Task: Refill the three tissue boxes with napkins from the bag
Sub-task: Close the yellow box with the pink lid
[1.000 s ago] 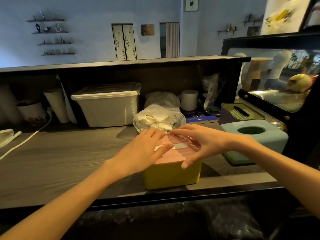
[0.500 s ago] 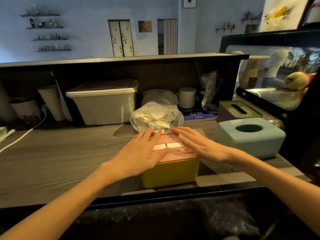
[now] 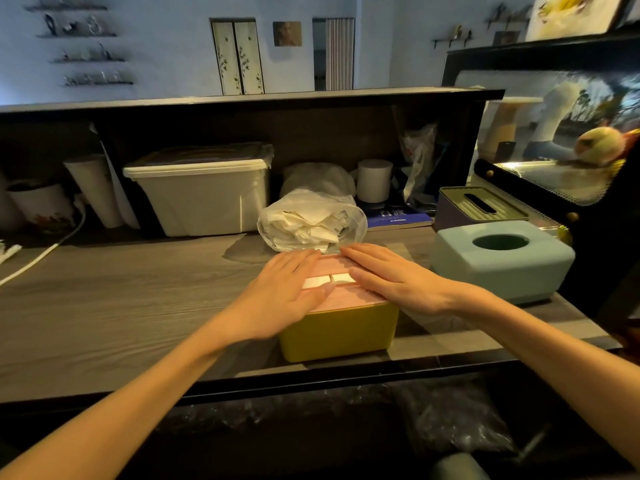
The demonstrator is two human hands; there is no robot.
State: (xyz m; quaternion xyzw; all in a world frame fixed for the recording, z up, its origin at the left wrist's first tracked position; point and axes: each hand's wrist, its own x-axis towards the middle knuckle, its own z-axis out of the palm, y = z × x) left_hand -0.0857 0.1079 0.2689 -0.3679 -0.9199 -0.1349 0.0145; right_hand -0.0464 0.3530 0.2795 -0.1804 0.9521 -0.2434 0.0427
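Note:
A yellow tissue box (image 3: pixel 337 330) with a pink lid stands at the front of the wooden counter (image 3: pixel 121 306). White napkin shows through the slot in the lid. My left hand (image 3: pixel 287 289) lies flat on the left half of the lid, fingers straight. My right hand (image 3: pixel 388 275) lies flat on the right half. Just behind the box sits a clear plastic bag (image 3: pixel 311 221) of white napkins. A light blue tissue box (image 3: pixel 502 261) with a round hole stands to the right. A purple box with a slotted green lid (image 3: pixel 479 207) is behind it.
A white lidded storage bin (image 3: pixel 204 192), paper cups (image 3: pixel 93 188), a white roll (image 3: pixel 374 180) and a blue book (image 3: pixel 398 216) line the shelf recess at the back. A white cable (image 3: pixel 45 251) crosses the counter at left. A dark glass cabinet (image 3: pixel 571 133) rises at right.
My right hand has flattened from a curled hold at the lid's edge to lying straight on top. Both hands now press the pink lid side by side.

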